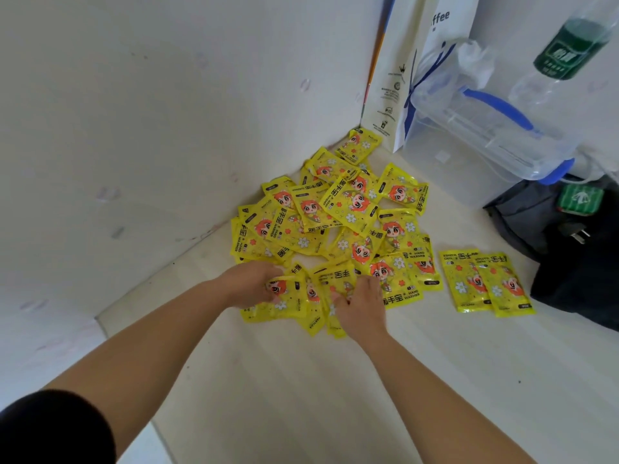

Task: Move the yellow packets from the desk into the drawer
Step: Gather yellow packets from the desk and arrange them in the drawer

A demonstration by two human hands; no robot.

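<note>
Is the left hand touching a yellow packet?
Touching: the head view shows the left hand gripping a yellow packet, fingers curled round its edge.

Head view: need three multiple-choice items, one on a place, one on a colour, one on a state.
1. Where do the two separate packets lie relative to the pile?
A. left of it
B. right of it, near the black bag
C. behind it, against the wall

2. What colour is the handle of the clear container?
A. red
B. blue
C. green

3. What are the left hand and right hand doing?
A. both grip packets at the pile's near edge
B. both hover well clear of the pile
C. only the left touches packets

Answers: B, the pair lies apart on the right beside the bag; B, a blue strap arches over the container; A, the fingers of both hands curl on packets.
</note>
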